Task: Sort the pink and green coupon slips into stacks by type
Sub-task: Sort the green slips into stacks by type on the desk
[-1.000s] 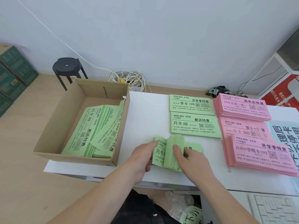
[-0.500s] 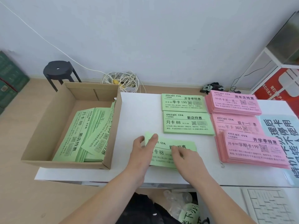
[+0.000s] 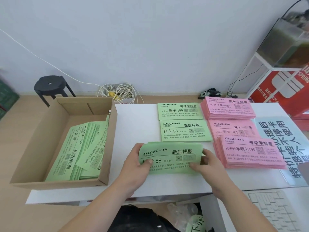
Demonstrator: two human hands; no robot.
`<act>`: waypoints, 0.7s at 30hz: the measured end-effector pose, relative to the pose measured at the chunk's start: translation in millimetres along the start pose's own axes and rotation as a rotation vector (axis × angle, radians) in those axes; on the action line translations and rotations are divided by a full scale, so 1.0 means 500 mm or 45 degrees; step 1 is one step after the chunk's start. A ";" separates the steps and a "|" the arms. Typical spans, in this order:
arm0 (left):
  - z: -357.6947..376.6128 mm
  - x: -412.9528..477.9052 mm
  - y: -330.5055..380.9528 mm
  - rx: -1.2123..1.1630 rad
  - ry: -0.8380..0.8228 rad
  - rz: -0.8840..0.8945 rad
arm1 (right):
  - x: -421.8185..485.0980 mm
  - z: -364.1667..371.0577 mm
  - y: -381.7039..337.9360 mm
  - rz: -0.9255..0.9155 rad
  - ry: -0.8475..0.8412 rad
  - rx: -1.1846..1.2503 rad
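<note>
Pinched at both short ends by left hand (image 3: 137, 164) and right hand (image 3: 209, 163): green bundle (image 3: 170, 158), near the table (image 3: 137, 124) front. Likely squared for the matching 88 stack (image 3: 185, 131) just behind.

Black print runs across the green slips (image 3: 170, 158) and the pink stacks (image 3: 250, 153) alike. Plain brown cardboard box (image 3: 41, 139), white table (image 3: 137, 128), black stool (image 3: 50, 84). Pale blue sign (image 3: 284, 139) with large black characters; red carton (image 3: 284, 91), white lettering.
</note>
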State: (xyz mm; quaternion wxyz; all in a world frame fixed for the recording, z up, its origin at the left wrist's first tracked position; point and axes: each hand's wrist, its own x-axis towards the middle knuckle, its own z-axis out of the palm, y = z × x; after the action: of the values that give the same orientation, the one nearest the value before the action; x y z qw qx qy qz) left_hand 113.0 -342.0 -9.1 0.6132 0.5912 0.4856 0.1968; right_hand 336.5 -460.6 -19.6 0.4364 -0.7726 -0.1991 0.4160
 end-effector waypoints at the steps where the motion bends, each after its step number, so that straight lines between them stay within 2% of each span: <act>1: -0.002 0.003 0.005 0.001 -0.020 0.030 | 0.003 -0.006 -0.006 0.000 -0.021 0.085; 5: -0.012 0.014 0.023 -0.006 -0.054 0.099 | 0.016 -0.025 -0.027 -0.125 0.075 0.196; 8: -0.006 0.020 0.006 0.025 -0.043 0.067 | 0.011 -0.009 -0.022 -0.185 0.155 0.087; 10: 0.004 0.022 -0.011 0.028 -0.015 0.018 | 0.012 0.006 -0.004 -0.188 0.196 0.040; 21: 0.076 0.023 -0.025 -0.052 0.224 -0.023 | 0.008 0.097 0.002 -0.104 0.355 0.189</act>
State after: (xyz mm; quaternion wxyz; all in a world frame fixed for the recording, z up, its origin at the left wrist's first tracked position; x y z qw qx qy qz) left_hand 145.6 -355.8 -31.1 0.5819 0.5545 0.5388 0.2523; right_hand 299.1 -434.1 -35.5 0.5322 -0.7798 -0.1364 0.3002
